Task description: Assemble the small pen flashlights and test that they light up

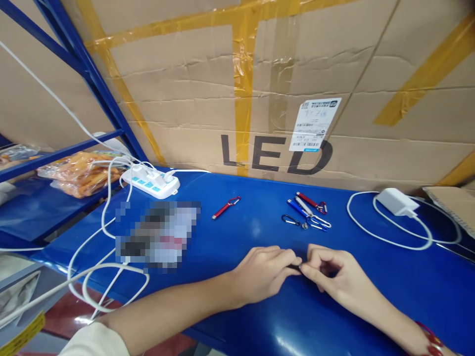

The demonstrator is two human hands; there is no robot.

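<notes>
My left hand [265, 273] and my right hand [334, 274] meet fingertip to fingertip low on the blue table [408, 277]. Both pinch a small dark object [296, 267] between them; most of it is hidden by the fingers. Farther back lies a red keychain flashlight [225, 207] with a carabiner. To its right sits a small cluster of keychain flashlights [308, 210], red, blue and silver, with their clips tangled together.
A white power strip [152, 182] with plugged-in white cables [107, 232] sits at the left rear. A white charger [396, 201] with a looped cord lies at the right. A large cardboard box marked LED [274, 89] stands behind the table. Blue shelving [55, 155] holds orange packets at the left.
</notes>
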